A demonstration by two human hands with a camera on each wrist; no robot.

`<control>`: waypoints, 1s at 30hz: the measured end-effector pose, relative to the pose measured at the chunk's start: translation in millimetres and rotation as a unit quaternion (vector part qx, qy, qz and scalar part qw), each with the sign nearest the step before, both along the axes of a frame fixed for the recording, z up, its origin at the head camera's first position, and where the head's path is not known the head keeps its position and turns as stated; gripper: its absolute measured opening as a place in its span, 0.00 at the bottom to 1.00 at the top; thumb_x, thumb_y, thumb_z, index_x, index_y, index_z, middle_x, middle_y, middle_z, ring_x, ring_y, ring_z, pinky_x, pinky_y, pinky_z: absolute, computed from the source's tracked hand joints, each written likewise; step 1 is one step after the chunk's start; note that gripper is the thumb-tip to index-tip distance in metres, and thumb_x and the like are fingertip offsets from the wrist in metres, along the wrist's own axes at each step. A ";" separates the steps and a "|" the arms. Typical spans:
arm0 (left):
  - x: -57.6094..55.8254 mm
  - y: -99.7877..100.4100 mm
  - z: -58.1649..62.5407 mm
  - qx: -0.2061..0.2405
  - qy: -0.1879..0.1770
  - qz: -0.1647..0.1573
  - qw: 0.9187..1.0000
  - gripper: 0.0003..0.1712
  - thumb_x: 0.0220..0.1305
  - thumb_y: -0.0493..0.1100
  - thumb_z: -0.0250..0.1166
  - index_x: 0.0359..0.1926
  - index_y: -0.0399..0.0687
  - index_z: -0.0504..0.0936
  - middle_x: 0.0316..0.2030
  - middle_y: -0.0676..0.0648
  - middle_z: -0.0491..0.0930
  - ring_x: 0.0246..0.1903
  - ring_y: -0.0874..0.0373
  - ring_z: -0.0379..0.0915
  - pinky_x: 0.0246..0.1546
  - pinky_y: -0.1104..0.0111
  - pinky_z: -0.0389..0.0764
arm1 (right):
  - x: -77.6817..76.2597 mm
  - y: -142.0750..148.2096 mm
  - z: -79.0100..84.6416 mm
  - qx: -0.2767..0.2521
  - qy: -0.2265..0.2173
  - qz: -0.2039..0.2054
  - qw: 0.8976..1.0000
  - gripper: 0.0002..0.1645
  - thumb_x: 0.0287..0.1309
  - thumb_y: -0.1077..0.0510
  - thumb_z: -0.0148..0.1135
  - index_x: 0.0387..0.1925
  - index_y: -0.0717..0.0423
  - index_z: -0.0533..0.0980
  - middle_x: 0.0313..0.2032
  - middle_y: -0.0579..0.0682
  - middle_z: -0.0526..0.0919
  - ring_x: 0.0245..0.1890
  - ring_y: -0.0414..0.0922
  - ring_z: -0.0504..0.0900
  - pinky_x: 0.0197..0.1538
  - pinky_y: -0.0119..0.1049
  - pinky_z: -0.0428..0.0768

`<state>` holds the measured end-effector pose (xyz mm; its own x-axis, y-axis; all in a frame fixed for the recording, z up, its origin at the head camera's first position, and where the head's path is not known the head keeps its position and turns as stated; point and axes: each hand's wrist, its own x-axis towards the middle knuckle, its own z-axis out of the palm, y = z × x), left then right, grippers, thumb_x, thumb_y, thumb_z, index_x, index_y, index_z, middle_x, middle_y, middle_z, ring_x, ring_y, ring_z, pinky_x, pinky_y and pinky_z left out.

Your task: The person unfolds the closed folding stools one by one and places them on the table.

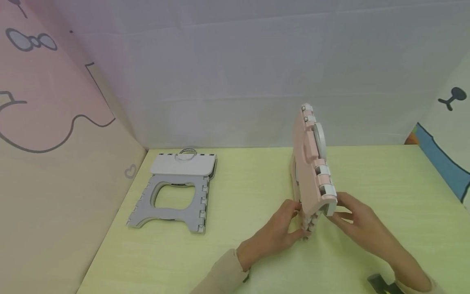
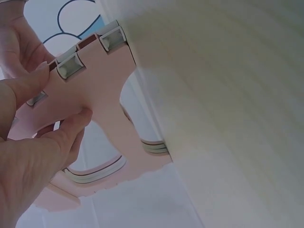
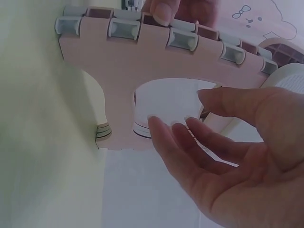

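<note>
A pink folding step stool (image 1: 304,163) with white hinge pieces stands on edge, folded nearly flat, at the table's right. My left hand (image 1: 275,234) grips its near hinged edge; in the left wrist view the thumb lies by the hinges and the fingers reach into the cut-out of the pink stool (image 2: 104,85). On the other side, my right hand (image 1: 361,228) is beside the stool's near lower corner. The right wrist view shows that hand (image 3: 237,166) with loosely bent fingers and a gap between thumb and fingertips, in front of the stool's cut-out.
A grey folding stool (image 1: 174,213) with a white top (image 1: 180,163) lies folded on the left of the yellow-green table (image 1: 249,179). A pale wall sheet (image 1: 238,81) rises behind, with cartoon-printed sheets at both sides. A dark strap-like piece (image 1: 378,281) shows by the right wrist.
</note>
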<state>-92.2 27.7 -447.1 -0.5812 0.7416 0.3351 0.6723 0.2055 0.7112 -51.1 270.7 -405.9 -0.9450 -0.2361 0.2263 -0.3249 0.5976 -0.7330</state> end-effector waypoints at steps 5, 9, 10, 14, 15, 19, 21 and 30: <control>1.0 -0.3 1.3 -0.004 -0.019 0.002 1.000 0.32 0.66 0.33 0.70 0.64 0.37 0.61 0.59 0.41 0.67 0.64 0.54 0.67 0.67 0.72 0.69 | 1.2 -2.6 -2.6 -0.008 -0.012 0.008 1.000 0.31 0.64 0.67 0.68 0.67 0.62 0.71 0.61 0.61 0.79 0.54 0.21 0.72 0.47 0.34 0.86; 2.4 -0.5 1.7 -0.003 -0.032 0.003 0.999 0.32 0.66 0.33 0.70 0.63 0.37 0.60 0.60 0.40 0.66 0.66 0.53 0.66 0.68 0.70 0.68 | 1.8 -4.3 -5.3 -0.015 -0.013 0.018 1.000 0.33 0.63 0.67 0.69 0.68 0.62 0.70 0.62 0.62 0.78 0.55 0.21 0.71 0.46 0.34 0.86; 2.7 -0.5 1.7 -0.002 -0.034 0.004 0.999 0.32 0.66 0.33 0.70 0.63 0.36 0.60 0.60 0.40 0.66 0.67 0.53 0.65 0.68 0.70 0.68 | 1.9 -4.7 -6.0 -0.017 -0.013 0.022 1.000 0.33 0.63 0.67 0.69 0.69 0.62 0.69 0.62 0.62 0.78 0.56 0.21 0.71 0.46 0.34 0.86; 2.8 -0.1 1.3 -0.001 -0.033 0.011 0.999 0.32 0.66 0.33 0.70 0.62 0.37 0.60 0.61 0.40 0.67 0.67 0.54 0.66 0.67 0.70 0.70 | 1.5 -5.7 -9.3 -0.028 -0.011 0.043 0.999 0.38 0.63 0.67 0.69 0.72 0.59 0.67 0.65 0.60 0.76 0.60 0.20 0.69 0.46 0.36 0.87; 2.7 0.0 1.4 0.000 -0.031 0.012 0.999 0.33 0.65 0.33 0.71 0.62 0.37 0.60 0.61 0.40 0.67 0.66 0.54 0.66 0.66 0.70 0.70 | 1.3 -6.0 -10.0 -0.029 -0.011 0.048 0.998 0.38 0.63 0.67 0.69 0.72 0.58 0.67 0.66 0.58 0.76 0.60 0.21 0.68 0.46 0.37 0.87; 2.6 0.0 1.7 0.000 -0.026 0.014 1.000 0.33 0.65 0.33 0.71 0.62 0.38 0.61 0.60 0.40 0.67 0.65 0.55 0.67 0.65 0.71 0.71 | 1.0 -6.4 -12.9 -0.034 -0.011 0.066 0.997 0.38 0.63 0.67 0.69 0.72 0.55 0.68 0.68 0.38 0.73 0.62 0.22 0.69 0.46 0.38 0.87; 2.6 0.1 1.9 0.002 -0.031 0.013 0.999 0.33 0.65 0.33 0.71 0.62 0.38 0.61 0.60 0.40 0.67 0.65 0.54 0.67 0.65 0.70 0.71 | 1.0 -6.7 -13.9 -0.035 -0.011 0.072 0.997 0.37 0.63 0.66 0.69 0.72 0.54 0.69 0.67 0.30 0.70 0.62 0.22 0.68 0.46 0.38 0.87; 2.8 0.0 0.6 0.008 -0.040 0.008 0.999 0.33 0.64 0.32 0.71 0.61 0.37 0.60 0.60 0.40 0.67 0.67 0.53 0.65 0.66 0.71 0.70 | 2.3 -7.2 -17.2 -0.041 -0.028 0.093 0.994 0.41 0.65 0.66 0.68 0.75 0.52 0.64 0.70 0.25 0.64 0.64 0.22 0.66 0.47 0.39 0.87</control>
<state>-89.5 27.7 -446.6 -0.6191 0.7266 0.2978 0.6093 0.2053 0.7659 -48.8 263.5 -423.1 -0.8988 -0.3899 0.2004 -0.3809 0.4683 -0.7972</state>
